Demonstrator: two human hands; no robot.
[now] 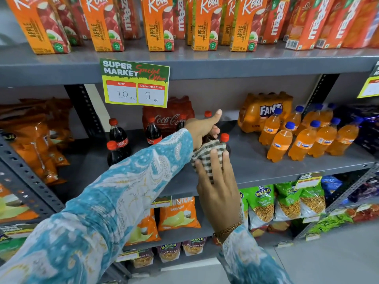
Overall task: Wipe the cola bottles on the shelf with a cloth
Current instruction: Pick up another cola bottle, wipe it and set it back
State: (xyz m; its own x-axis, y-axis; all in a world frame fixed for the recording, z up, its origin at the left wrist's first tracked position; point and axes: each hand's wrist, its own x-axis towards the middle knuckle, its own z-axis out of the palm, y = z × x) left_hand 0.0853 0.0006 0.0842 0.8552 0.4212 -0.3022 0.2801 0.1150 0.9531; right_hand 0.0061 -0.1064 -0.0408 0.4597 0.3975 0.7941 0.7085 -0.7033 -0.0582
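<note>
Left hand [202, 130] grips a cola bottle [208, 138] by the neck on the mid shelf [256, 171], right hand [217, 181] spread flat pressing checked cloth [208, 154] vs its prob. light, slick plastic body

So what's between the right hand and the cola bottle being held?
A checked cloth, seen in the head view: the right hand presses it against the cola bottle gripped by the left hand.
</note>
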